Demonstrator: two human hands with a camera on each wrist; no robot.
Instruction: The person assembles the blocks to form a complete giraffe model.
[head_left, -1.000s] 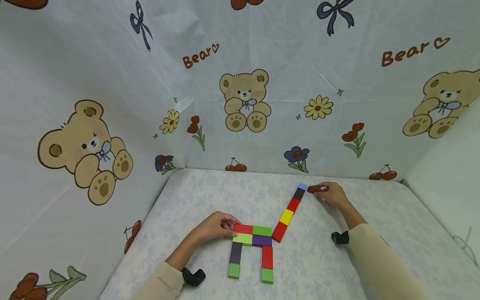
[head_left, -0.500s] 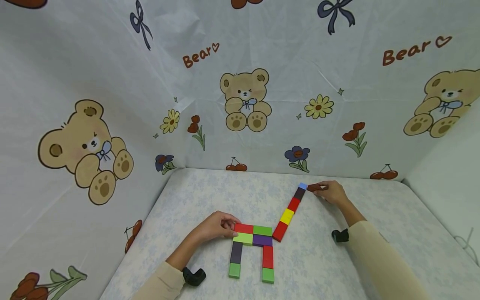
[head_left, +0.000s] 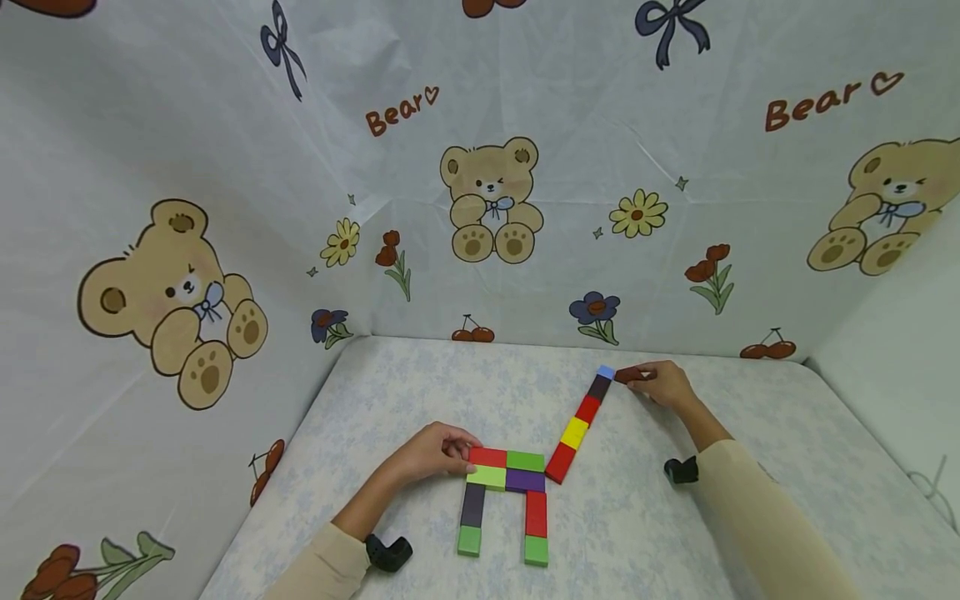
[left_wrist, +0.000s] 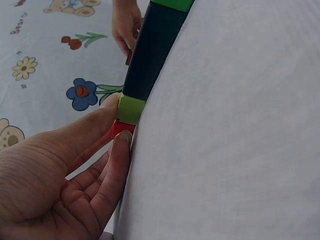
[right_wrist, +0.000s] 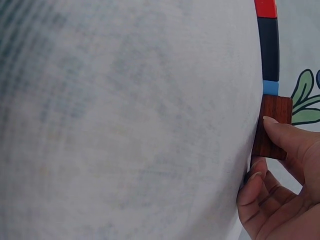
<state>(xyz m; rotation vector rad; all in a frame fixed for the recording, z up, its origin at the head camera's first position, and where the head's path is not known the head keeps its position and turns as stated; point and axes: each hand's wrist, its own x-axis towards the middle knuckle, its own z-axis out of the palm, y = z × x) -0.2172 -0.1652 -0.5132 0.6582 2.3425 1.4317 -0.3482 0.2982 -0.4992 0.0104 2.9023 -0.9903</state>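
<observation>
In the head view my right hand (head_left: 663, 384) pinches a dark brown wooden block (head_left: 630, 374), its near end right at the light blue block (head_left: 606, 372). The right wrist view shows the thumb across the wood-grained brown block (right_wrist: 274, 120), in line with the light blue block (right_wrist: 270, 88). My left hand (head_left: 431, 452) holds the left ends of a red block (head_left: 488, 457) and a lime green block (head_left: 486, 476) between thumb and finger. In the left wrist view, the thumb lies at the lime green block (left_wrist: 131, 110), a fingertip at the red block (left_wrist: 122, 129).
A green block (head_left: 525, 461) and a purple block (head_left: 524, 481) adjoin the held pair. Two legs of blocks, ending in green blocks (head_left: 468, 542), run toward me. A slanting row with a yellow block (head_left: 574, 433) leads up right. Patterned cloth (head_left: 405, 183) hangs behind the table.
Almost nothing differs. The right hand with the brown block has shifted very slightly upward in the view since one second ago; the left hand stays at the red and lime green blocks.
</observation>
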